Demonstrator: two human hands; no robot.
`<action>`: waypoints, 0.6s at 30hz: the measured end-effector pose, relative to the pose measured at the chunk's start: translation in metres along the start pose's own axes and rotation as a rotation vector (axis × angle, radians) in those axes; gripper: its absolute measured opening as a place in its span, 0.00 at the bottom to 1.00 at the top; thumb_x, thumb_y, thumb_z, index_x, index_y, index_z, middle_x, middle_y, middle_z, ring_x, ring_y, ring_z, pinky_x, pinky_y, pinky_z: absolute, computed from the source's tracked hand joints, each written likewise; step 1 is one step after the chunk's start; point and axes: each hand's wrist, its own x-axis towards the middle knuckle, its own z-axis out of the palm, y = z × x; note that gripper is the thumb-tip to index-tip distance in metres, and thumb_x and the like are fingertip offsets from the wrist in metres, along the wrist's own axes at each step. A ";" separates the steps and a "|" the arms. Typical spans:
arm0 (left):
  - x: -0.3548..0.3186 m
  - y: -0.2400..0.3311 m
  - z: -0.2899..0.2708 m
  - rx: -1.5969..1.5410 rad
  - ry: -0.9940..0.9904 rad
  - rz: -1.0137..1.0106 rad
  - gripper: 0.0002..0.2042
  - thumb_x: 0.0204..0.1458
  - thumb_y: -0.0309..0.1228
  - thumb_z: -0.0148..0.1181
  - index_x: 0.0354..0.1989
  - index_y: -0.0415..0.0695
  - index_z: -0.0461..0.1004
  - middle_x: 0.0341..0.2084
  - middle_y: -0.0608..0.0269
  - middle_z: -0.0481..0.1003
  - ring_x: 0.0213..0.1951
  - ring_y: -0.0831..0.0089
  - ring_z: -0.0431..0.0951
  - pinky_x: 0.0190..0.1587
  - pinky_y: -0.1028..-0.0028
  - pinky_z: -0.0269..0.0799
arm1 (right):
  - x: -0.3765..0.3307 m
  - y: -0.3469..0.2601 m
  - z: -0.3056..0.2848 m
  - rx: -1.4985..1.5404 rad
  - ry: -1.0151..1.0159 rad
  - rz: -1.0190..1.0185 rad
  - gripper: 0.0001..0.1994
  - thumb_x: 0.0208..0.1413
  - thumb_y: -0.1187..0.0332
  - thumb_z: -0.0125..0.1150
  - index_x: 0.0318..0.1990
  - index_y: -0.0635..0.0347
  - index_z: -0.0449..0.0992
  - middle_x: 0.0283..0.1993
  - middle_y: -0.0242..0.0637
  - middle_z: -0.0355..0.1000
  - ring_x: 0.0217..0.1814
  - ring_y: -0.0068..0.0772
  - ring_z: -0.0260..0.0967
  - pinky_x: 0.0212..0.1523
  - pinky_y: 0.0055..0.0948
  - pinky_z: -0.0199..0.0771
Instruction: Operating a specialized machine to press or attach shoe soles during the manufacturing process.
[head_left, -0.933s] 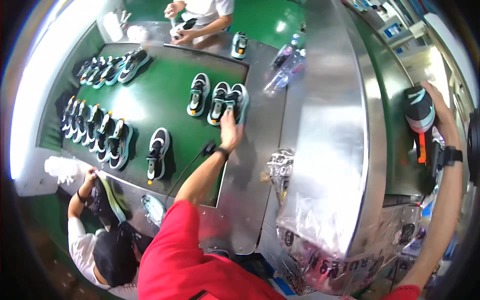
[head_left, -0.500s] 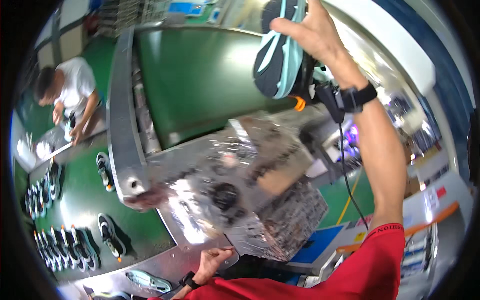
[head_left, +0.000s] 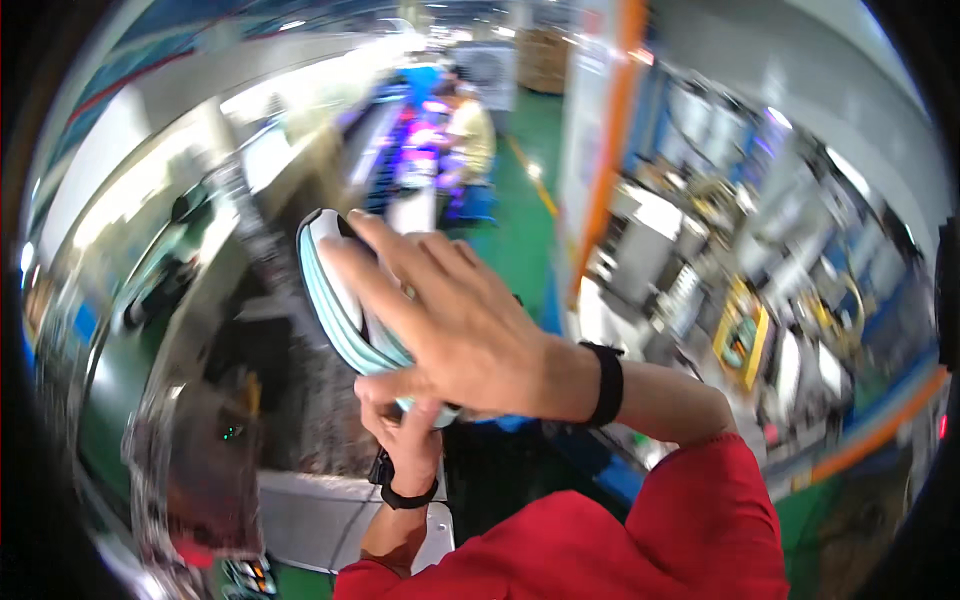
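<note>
A sneaker [head_left: 334, 292] with a pale teal and white sole edge is held tilted in front of me, between both hands. My right hand [head_left: 470, 325] reaches across it from the right, its fingers laid over the side and covering much of the shoe. From below, my left hand [head_left: 408, 432] is closed on the lower end, partly hidden under the right. Both wrists carry black bands. The rest of the shoe cannot be made out behind the fingers.
A blurred machine with a metal top [head_left: 320, 500] stands at the left, beside a green conveyor belt [head_left: 110, 390]. Orange-edged shelving [head_left: 605, 150] and a yellow tray [head_left: 742, 335] are on the right. Farther off, a person in a yellow top [head_left: 470, 135] sits by a purple-lit line.
My view has swung to the right. The shoe, earlier held up by my right hand alone, is now close in front of me, and my left hand has joined it there.
</note>
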 end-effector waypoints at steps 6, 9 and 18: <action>-0.027 -0.014 0.172 -0.621 -0.249 -0.568 0.23 0.53 0.29 0.57 0.57 0.33 0.64 0.47 0.54 0.73 0.46 0.67 0.76 0.50 0.69 0.72 | -0.227 0.103 -0.082 0.798 0.412 0.859 0.40 0.43 0.61 0.72 0.64 0.60 0.61 0.59 0.39 0.67 0.57 0.32 0.66 0.56 0.31 0.68; -0.073 -0.037 0.255 -0.453 -0.493 -0.696 0.20 0.53 0.24 0.57 0.55 0.33 0.67 0.48 0.59 0.73 0.48 0.74 0.74 0.52 0.72 0.69 | -0.314 0.102 -0.110 0.875 0.683 1.118 0.34 0.42 0.70 0.70 0.60 0.62 0.66 0.51 0.33 0.71 0.48 0.25 0.69 0.50 0.25 0.70; -0.156 -0.143 0.483 -0.174 -1.175 -0.841 0.25 0.60 0.46 0.55 0.55 0.35 0.70 0.45 0.58 0.75 0.47 0.71 0.75 0.50 0.71 0.72 | -0.504 0.084 -0.245 0.212 1.242 1.375 0.27 0.39 0.77 0.63 0.53 0.64 0.71 0.45 0.33 0.72 0.43 0.23 0.69 0.48 0.23 0.69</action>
